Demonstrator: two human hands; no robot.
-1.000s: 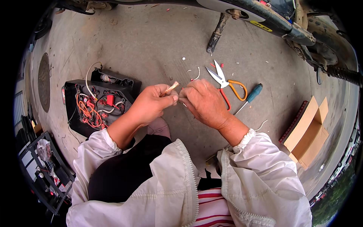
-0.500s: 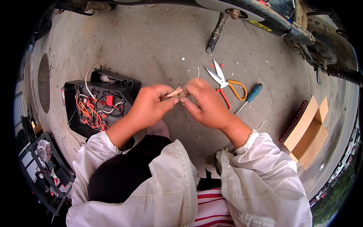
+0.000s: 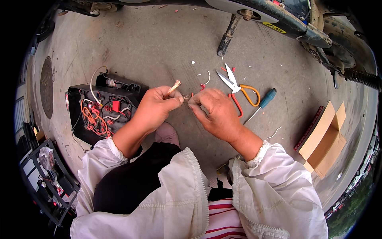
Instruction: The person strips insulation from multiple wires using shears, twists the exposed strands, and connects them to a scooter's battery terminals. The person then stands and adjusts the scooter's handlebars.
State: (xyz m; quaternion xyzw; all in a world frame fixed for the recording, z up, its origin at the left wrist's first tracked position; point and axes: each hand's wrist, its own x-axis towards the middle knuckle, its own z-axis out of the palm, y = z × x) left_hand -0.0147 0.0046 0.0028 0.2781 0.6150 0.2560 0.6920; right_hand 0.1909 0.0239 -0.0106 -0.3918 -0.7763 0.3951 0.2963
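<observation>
A short, flared bundle of fine, bare copper-coloured strands (image 3: 175, 86) is being pinched between the thumb and curled fingers of the left hand (image 3: 155, 104), its loose tip sticking up above the grip. It is being judged light, limp and easily splayed, so the gathered base, rather than the tip, is being judged the better hold. The right hand (image 3: 217, 113) is being held just apart, fingers curled inward; whether a thin strand is being gripped there cannot be told at this scale. On the grey concrete floor (image 3: 159, 47), spread scissors with orange and red handles (image 3: 234, 87) are lying beside a teal-handled screwdriver (image 3: 269, 97); leftward, an open black plastic case (image 3: 84, 132) is resting, crowded with orange wires (image 3: 92, 116).
</observation>
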